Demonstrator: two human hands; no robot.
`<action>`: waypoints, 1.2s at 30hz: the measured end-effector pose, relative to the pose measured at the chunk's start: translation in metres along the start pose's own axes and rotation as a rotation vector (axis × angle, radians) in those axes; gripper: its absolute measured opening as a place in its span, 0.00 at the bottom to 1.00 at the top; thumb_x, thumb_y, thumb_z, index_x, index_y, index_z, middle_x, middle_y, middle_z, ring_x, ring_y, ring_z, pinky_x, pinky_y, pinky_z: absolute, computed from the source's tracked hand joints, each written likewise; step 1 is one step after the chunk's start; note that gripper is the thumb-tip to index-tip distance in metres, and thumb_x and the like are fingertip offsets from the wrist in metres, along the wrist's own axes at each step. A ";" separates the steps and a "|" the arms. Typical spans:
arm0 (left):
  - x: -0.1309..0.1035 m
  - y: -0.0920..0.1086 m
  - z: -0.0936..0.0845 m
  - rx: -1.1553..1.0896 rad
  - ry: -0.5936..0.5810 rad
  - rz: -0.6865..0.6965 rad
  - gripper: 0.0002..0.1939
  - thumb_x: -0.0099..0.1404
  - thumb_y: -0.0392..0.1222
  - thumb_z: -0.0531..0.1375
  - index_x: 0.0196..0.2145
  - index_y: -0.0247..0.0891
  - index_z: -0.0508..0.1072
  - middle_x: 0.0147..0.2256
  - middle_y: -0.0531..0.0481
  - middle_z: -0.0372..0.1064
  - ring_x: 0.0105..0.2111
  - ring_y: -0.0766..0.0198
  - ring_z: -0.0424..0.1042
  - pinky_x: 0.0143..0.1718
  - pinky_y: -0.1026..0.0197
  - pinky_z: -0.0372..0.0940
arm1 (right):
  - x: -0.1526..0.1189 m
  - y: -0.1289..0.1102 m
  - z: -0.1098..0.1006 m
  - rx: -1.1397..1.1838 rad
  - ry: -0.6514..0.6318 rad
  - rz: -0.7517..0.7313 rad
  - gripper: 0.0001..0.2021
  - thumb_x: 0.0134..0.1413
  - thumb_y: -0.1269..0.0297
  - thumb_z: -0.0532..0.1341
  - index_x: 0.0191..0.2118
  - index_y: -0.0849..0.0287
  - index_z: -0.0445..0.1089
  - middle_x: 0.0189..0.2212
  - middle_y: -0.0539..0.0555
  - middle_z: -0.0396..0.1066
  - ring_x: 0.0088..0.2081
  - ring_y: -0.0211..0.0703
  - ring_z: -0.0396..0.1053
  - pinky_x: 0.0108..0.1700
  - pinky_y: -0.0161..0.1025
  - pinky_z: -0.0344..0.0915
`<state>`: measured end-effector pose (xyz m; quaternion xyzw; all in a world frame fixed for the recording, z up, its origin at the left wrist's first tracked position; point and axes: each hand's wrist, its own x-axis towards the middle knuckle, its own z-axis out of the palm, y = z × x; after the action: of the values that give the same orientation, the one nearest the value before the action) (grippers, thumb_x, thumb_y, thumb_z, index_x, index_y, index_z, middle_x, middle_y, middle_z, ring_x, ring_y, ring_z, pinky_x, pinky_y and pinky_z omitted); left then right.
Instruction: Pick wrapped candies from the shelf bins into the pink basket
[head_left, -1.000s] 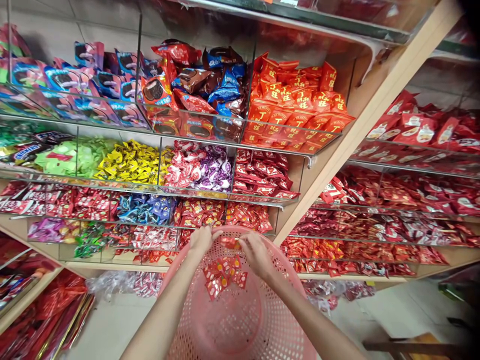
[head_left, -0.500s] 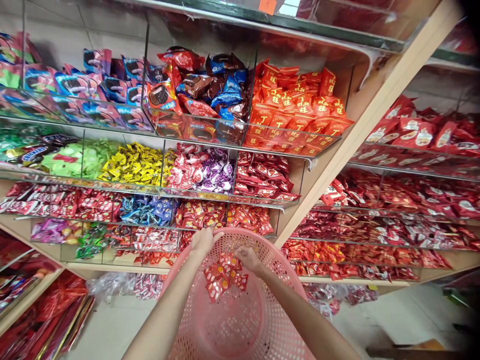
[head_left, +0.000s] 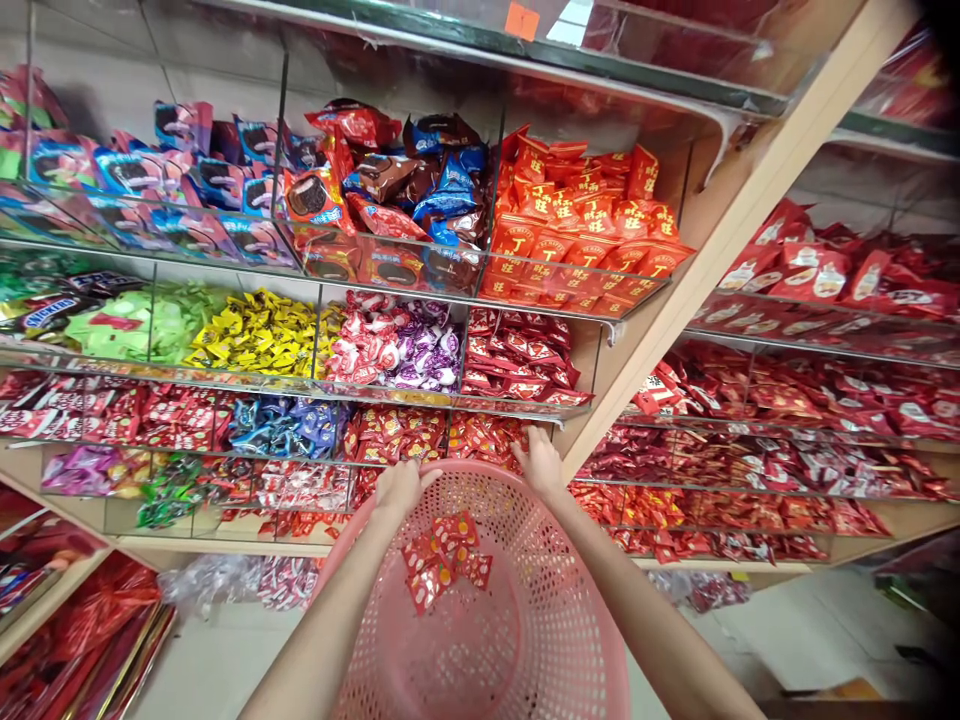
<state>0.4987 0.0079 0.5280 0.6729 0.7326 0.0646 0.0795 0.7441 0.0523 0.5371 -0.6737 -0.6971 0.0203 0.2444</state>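
A pink perforated plastic basket (head_left: pixel 499 690) is tilted toward me below the shelves. My left hand (head_left: pixel 400 488) is closed over its rim at the upper left. Several red candy packets (head_left: pixel 446 560) with yellow and white print lie inside against the far wall. Beyond the rim, my right hand (head_left: pixel 540 462) is at the right end of a shelf bin of similar red packets (head_left: pixel 484 437). Its fingers are apart and partly hidden, with the fingertips at the packets, and I see nothing held in it.
Clear shelf fronts and dividers separate bins of yellow candies (head_left: pixel 259 335), purple candies (head_left: pixel 427 345), red packets marked with gold characters (head_left: pixel 581 235) and blue packets (head_left: pixel 289 425). A wooden upright (head_left: pixel 697 260) slants down on the right. Plastic bags (head_left: pixel 217 585) lie below the shelves.
My right hand has moved from inside the basket, over the packets, up and right past the rim to the shelf bin. My left hand stays on the rim. The shelves appear shifted slightly left.
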 end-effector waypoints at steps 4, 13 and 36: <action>0.001 -0.001 0.002 0.003 0.015 -0.003 0.31 0.59 0.65 0.43 0.38 0.37 0.71 0.36 0.40 0.73 0.39 0.52 0.72 0.37 0.57 0.63 | 0.021 0.007 0.009 -0.116 -0.151 0.055 0.24 0.55 0.60 0.55 0.56 0.58 0.51 0.50 0.64 0.58 0.40 0.50 0.68 0.36 0.40 0.60; 0.001 0.000 0.002 -0.008 -0.015 -0.016 0.30 0.60 0.64 0.43 0.39 0.37 0.71 0.37 0.39 0.73 0.41 0.53 0.71 0.40 0.57 0.62 | 0.028 0.006 0.015 -0.121 -0.203 0.099 0.23 0.57 0.62 0.52 0.56 0.60 0.51 0.48 0.65 0.62 0.44 0.52 0.67 0.40 0.42 0.59; 0.000 -0.001 0.004 0.008 0.012 0.002 0.33 0.60 0.66 0.41 0.39 0.36 0.71 0.37 0.39 0.73 0.39 0.51 0.71 0.38 0.55 0.63 | -0.092 -0.055 0.047 0.181 -0.658 -0.680 0.26 0.50 0.63 0.58 0.55 0.55 0.52 0.44 0.56 0.68 0.43 0.48 0.67 0.42 0.40 0.62</action>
<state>0.4983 0.0079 0.5240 0.6734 0.7328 0.0658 0.0721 0.6726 -0.0258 0.4865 -0.3416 -0.9136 0.2119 0.0611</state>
